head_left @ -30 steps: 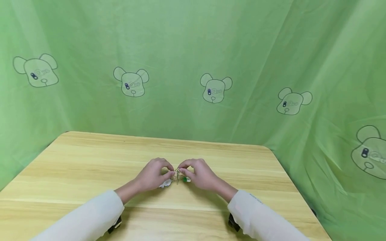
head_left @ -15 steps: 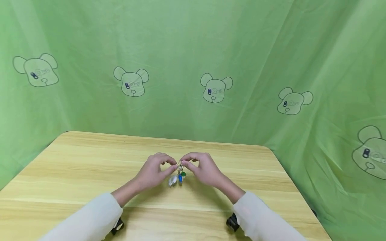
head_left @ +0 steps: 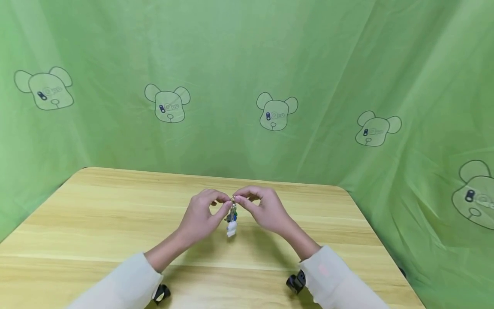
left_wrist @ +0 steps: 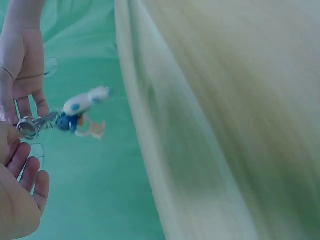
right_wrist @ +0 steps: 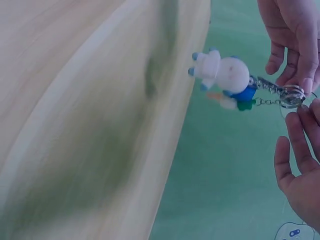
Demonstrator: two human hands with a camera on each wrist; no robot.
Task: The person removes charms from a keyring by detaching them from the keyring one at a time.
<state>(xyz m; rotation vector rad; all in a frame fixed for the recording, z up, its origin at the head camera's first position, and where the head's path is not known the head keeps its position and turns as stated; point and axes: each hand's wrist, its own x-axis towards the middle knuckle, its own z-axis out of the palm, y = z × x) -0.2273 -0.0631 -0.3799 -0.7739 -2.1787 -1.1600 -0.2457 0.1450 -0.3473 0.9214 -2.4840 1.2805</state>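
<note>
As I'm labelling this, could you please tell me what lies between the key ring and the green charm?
A short metal chain runs from the key ring to the green charm, as the right wrist view shows.

Metal ring (left_wrist: 28, 129) between left hand (left_wrist: 16, 200) and right hand (left_wrist: 22, 65), with blurred white-and-blue charm (left_wrist: 81, 103), perhaps a figurine.

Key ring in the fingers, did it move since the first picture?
Yes: in the head view the key ring moved up the picture, nearer the far edge of the table.
</note>
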